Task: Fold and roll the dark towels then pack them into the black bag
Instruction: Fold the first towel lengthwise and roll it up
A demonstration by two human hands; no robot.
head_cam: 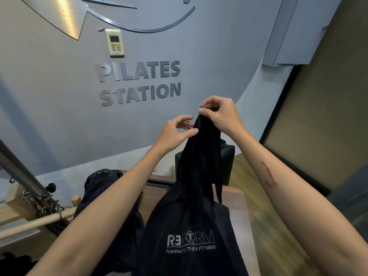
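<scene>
A black cloth bag (191, 226) with white "REFORM" print hangs in front of me, lifted by its straps (205, 140). My right hand (221, 114) pinches the top of the straps, raised high. My left hand (177, 130) is just left of the straps, thumb and fingers touching them, fingers loosely curled. A heap of dark towels (103, 188) lies on the wooden surface (235, 198) to the left, partly hidden behind my left forearm. What the bag holds is hidden.
A black box (227, 162) stands behind the bag. Metal springs and a wooden bar (33, 222) of an exercise machine sit at the left. A grey wall with lettering and a wall controller (114, 42) is ahead; wooden floor (264, 226) lies to the right.
</scene>
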